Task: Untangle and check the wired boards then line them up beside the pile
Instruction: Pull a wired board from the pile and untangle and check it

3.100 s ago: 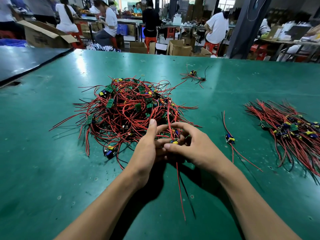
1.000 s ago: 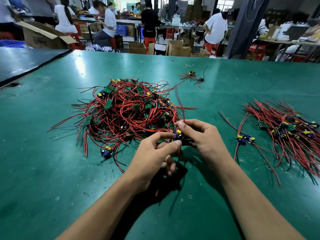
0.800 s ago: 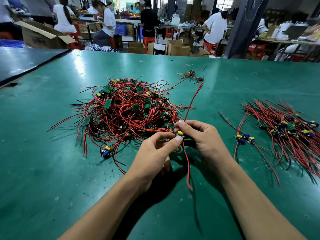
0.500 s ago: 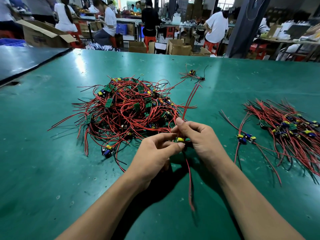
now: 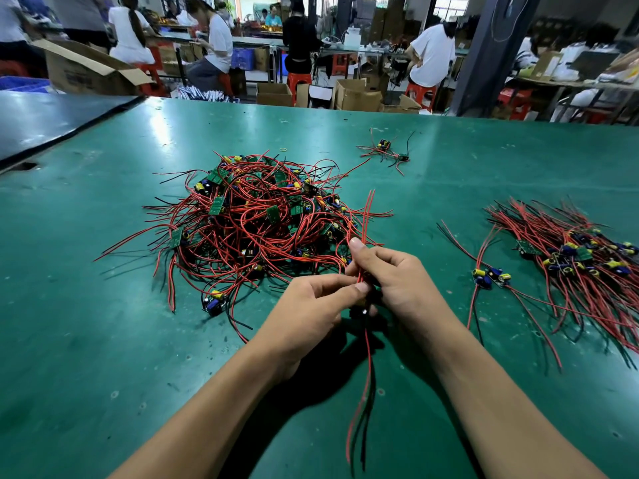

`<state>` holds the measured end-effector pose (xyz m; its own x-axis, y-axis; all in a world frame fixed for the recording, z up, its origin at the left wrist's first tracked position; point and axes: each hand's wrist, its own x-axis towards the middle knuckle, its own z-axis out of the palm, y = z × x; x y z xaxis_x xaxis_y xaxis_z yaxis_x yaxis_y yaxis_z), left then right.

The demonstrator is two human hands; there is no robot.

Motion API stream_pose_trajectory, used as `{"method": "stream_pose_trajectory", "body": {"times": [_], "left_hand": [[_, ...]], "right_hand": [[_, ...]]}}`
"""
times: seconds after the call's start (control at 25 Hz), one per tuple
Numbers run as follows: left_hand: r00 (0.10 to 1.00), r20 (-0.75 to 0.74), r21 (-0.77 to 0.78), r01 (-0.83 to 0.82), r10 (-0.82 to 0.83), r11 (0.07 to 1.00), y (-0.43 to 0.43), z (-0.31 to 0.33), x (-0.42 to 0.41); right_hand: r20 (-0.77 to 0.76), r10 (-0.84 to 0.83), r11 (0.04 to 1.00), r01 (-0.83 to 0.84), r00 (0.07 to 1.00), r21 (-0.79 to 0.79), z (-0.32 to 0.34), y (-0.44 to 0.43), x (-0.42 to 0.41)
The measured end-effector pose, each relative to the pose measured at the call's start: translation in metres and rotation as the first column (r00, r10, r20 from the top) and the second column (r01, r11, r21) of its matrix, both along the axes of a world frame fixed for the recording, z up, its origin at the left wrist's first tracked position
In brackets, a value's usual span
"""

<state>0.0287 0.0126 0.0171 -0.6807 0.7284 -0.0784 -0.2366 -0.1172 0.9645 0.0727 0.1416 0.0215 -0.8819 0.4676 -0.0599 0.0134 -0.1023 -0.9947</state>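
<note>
A tangled pile [image 5: 256, 219] of small green boards with red and black wires lies mid-table. Just in front of it, my left hand [image 5: 307, 312] and my right hand [image 5: 397, 281] both pinch one wired board [image 5: 363, 307], mostly hidden between the fingers. Its red wires rise past my right thumb and others hang down toward me. To the right, sorted boards [image 5: 570, 261] lie side by side with wires fanned out. One board [image 5: 491, 276] lies just left of that group.
The green table [image 5: 103, 340] stretches all around. A small loose wired board [image 5: 385, 150] lies at the back. A dark table edge sits far left. Beyond the table, people sit among cardboard boxes and red stools.
The hands stayed in front of the pile, turning the board between the fingers. Its wires swung: one set now points up past the right thumb, another dangles below.
</note>
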Motion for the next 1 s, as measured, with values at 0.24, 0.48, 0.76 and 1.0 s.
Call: {"method": "stream_pose_trajectory", "body": {"times": [0.24, 0.48, 0.76, 1.0], "left_hand": [[0.996, -0.029, 0.015, -0.081, 0.082, 0.997, 0.003, -0.002, 0.000], [0.997, 0.015, 0.098, -0.070, 0.069, 0.993, 0.000, -0.003, -0.002], [0.999, -0.022, 0.002, 0.036, -0.036, 0.999, -0.003, -0.003, -0.003], [0.999, 0.018, -0.045, 0.033, -0.032, 0.998, -0.003, 0.000, -0.004]], "right_hand": [[0.063, 0.077, 0.995, -0.073, 0.995, -0.074, 0.000, -0.005, -0.001], [0.111, 0.310, 0.946, -0.295, 0.944, -0.133, 0.004, -0.002, 0.006], [0.098, 0.238, 0.910, -0.186, 0.966, -0.369, 0.006, 0.012, 0.001], [0.073, 0.234, 0.782, -0.143, 0.970, -0.607, 0.005, 0.018, 0.001]]}}
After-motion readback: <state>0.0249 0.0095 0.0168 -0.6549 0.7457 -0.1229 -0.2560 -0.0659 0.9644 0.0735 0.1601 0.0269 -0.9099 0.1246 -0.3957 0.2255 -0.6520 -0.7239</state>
